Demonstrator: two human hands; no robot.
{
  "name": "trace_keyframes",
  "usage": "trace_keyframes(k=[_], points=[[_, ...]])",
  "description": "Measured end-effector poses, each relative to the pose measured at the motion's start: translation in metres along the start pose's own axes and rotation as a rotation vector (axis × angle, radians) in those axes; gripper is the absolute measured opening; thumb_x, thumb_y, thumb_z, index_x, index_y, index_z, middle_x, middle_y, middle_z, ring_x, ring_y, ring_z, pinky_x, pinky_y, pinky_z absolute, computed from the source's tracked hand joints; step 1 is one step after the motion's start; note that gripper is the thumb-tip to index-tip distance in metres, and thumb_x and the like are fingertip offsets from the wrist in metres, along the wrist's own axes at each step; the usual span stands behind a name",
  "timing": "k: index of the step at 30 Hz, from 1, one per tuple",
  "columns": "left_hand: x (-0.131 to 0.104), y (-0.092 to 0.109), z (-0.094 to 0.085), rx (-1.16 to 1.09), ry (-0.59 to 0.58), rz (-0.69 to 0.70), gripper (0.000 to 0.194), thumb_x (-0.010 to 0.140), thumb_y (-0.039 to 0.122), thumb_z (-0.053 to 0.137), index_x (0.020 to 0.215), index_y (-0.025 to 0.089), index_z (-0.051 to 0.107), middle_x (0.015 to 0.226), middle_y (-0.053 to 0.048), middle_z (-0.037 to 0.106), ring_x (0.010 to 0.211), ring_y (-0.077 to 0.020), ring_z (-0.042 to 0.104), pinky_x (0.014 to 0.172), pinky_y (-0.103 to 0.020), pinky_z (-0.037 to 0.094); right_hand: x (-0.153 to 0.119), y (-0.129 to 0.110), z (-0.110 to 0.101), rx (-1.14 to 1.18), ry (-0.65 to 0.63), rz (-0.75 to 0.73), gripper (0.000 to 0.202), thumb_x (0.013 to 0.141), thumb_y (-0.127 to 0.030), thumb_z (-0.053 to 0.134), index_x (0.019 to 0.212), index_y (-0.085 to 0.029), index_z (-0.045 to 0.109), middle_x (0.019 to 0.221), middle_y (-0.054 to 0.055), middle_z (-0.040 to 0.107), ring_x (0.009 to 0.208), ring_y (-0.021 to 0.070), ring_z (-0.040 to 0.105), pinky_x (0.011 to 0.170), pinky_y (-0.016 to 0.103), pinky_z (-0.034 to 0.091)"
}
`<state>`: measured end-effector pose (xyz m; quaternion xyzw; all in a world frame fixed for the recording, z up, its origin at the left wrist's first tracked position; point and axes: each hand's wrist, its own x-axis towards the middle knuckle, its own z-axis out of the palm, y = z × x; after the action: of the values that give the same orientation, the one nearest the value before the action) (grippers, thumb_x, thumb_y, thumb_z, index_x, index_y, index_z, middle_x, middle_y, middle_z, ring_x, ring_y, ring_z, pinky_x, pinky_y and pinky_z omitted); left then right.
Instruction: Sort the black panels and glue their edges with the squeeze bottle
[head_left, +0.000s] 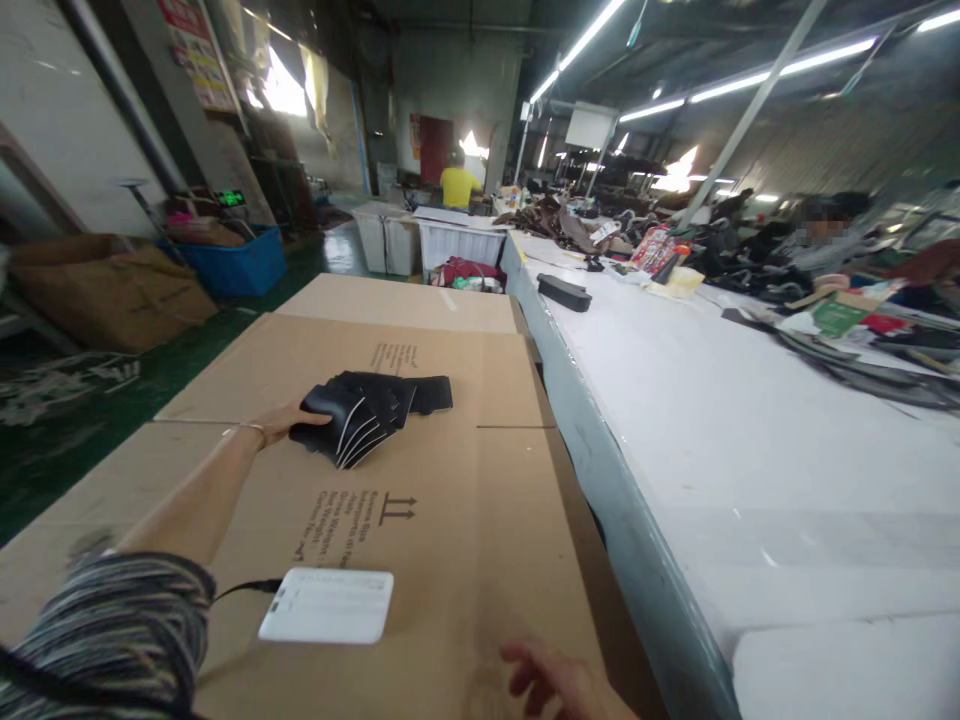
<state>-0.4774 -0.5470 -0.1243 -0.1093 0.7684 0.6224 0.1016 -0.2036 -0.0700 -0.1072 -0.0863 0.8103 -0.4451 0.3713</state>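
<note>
My left hand [289, 422] reaches out over the cardboard surface [465, 520] and grips the left end of a fanned stack of black leather pieces [352, 412]. Its thumb lies on top, while the other fingers are hidden beneath or behind the stack. The pieces overlap toward the right, and several show pale cut edges. Low in the view, my right hand [555, 682] is over the cardboard with its fingers apart and slightly curled, holding nothing. A white power bank [328, 605] with a black cable lies between me and the stack.
A long white-topped table [697, 440] runs along the right, bearing a dark block-shaped item [564, 292] and piled materials. A blue bin [236, 262] and a large cardboard box [109, 292] stand at left. White bins [461, 243] and a person in yellow [459, 187] are beyond.
</note>
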Motion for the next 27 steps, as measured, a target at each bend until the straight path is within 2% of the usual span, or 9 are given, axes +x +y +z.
trace_keyframes(k=[2,5,7,9,12,15,18,22,27], points=[[0.022,0.001,-0.001,-0.018,-0.019,-0.047,0.092,0.038,0.041,0.094,0.114,0.007,0.053,0.083,-0.001,0.073,0.077,-0.0209,0.067,0.069,-0.030,0.057,0.028,-0.001,-0.008,0.019,0.064,-0.024,0.059,0.073,-0.037,0.062,0.129,-0.022,0.053,0.109,0.010,0.064,0.090,0.0225,0.062,0.075,0.032,0.049],[0.043,-0.002,0.003,-0.038,-0.043,-0.103,0.096,0.039,0.044,0.093,0.119,0.007,0.054,0.086,-0.002,0.074,0.078,-0.0231,0.068,0.068,-0.034,0.058,0.075,-0.009,-0.025,0.225,0.178,-0.062,0.065,0.075,-0.041,0.063,0.134,-0.018,0.047,0.116,0.014,0.060,0.099,0.0236,0.059,0.084,0.035,0.048],[0.048,-0.006,0.010,-0.052,-0.055,-0.119,0.097,0.040,0.043,0.093,0.121,0.008,0.054,0.089,-0.004,0.074,0.078,-0.0243,0.068,0.067,-0.035,0.057,0.107,-0.022,-0.036,0.367,0.190,-0.064,0.084,0.072,-0.047,0.070,0.142,-0.017,0.037,0.130,0.017,0.051,0.112,0.0266,0.054,0.091,0.038,0.046],[0.050,-0.012,0.020,-0.073,-0.041,-0.113,0.095,0.040,0.044,0.093,0.120,0.009,0.055,0.090,-0.004,0.074,0.078,-0.0233,0.068,0.066,-0.032,0.057,0.138,-0.040,-0.041,0.473,0.184,-0.043,0.108,0.066,-0.052,0.078,0.152,-0.021,0.019,0.145,0.017,0.036,0.127,0.0292,0.044,0.101,0.041,0.041],[0.053,-0.021,0.034,-0.112,0.010,-0.081,0.085,0.041,0.046,0.092,0.112,0.011,0.061,0.090,-0.007,0.074,0.076,-0.0207,0.068,0.065,-0.027,0.055,0.176,-0.070,-0.027,0.655,0.124,-0.011,0.133,0.058,-0.053,0.084,0.154,-0.021,-0.003,0.154,0.018,0.022,0.139,0.0292,0.031,0.109,0.041,0.033],[0.061,-0.026,0.038,-0.193,0.081,-0.075,0.076,0.041,0.044,0.092,0.105,0.012,0.065,0.095,-0.011,0.073,0.080,-0.0223,0.069,0.068,-0.028,0.055,0.205,-0.091,0.005,0.877,0.065,-0.026,0.144,0.053,-0.052,0.087,0.152,-0.013,-0.010,0.154,0.022,0.021,0.137,0.0274,0.034,0.108,0.037,0.036],[0.074,-0.027,0.032,-0.266,0.146,-0.129,0.076,0.038,0.041,0.093,0.103,0.013,0.065,0.098,-0.014,0.072,0.085,-0.0273,0.069,0.071,-0.034,0.056,0.227,-0.096,0.032,1.040,0.063,-0.026,0.136,0.050,-0.050,0.089,0.152,-0.015,0.005,0.152,0.021,0.027,0.128,0.0269,0.047,0.096,0.035,0.046],[0.093,-0.025,0.028,-0.292,0.116,-0.183,0.065,0.039,0.041,0.092,0.092,0.013,0.069,0.098,-0.017,0.072,0.083,-0.0301,0.069,0.065,-0.036,0.056,0.245,-0.092,0.044,1.134,0.073,-0.012,0.107,0.048,-0.044,0.091,0.136,-0.021,0.037,0.146,0.015,0.039,0.117,0.0236,0.056,0.069,0.023,0.051],[0.101,-0.022,0.047,-0.320,0.108,-0.136,0.059,0.042,0.028,0.091,0.094,0.015,0.067,0.095,-0.011,0.073,0.079,-0.0236,0.069,0.066,-0.030,0.056,0.259,-0.100,0.051,1.173,0.115,-0.030,0.081,0.048,-0.040,0.090,0.116,-0.024,0.048,0.141,0.008,0.044,0.111,0.0220,0.059,0.056,0.019,0.048]])
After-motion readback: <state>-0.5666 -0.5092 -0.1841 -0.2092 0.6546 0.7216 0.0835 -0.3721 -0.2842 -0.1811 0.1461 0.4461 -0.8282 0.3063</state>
